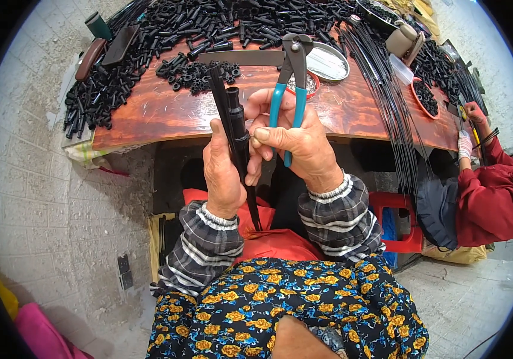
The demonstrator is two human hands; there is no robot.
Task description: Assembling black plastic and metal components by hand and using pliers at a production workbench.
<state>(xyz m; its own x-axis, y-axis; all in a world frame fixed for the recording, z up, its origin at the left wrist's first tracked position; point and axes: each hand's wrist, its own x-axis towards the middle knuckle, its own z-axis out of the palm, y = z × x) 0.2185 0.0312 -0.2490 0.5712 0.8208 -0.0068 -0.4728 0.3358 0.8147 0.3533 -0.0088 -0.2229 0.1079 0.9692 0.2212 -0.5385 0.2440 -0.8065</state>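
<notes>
My left hand is closed around a bundle of thin black rods and a stepped black plastic tube, held upright above my lap. The rods' lower ends reach down to a red cloth. Teal-handled pliers rest in my right hand, their dark jaws pointing up and away. That hand's thumb and fingers pinch together beside the tube's collar. Whatever small piece lies between those fingertips is too small to make out.
Black plastic parts are heaped along the table's far side, with gear-like rings nearer. A metal strip, a round tin lid and long black rods lie there. At right sits a co-worker in red sleeves.
</notes>
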